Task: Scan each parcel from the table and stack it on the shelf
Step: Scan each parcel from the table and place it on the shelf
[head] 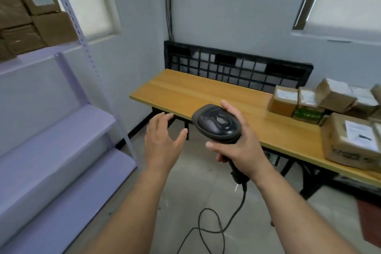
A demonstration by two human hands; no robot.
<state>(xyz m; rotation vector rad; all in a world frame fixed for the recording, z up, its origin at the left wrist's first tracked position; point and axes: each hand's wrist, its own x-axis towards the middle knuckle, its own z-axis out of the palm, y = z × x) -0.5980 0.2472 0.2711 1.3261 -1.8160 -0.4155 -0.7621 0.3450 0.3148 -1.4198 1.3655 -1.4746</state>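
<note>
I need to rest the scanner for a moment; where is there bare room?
The left half of the table, from its left end to the parcels, is bare wood. The right end is crowded. The lower shelf levels are bare; the top level holds stacked boxes.

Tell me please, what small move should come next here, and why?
Probably the left hand should reach right for a parcel on the table. That hand is open and empty, the right hand already holds the scanner, and unscanned parcels lie at the table's right end.
</note>
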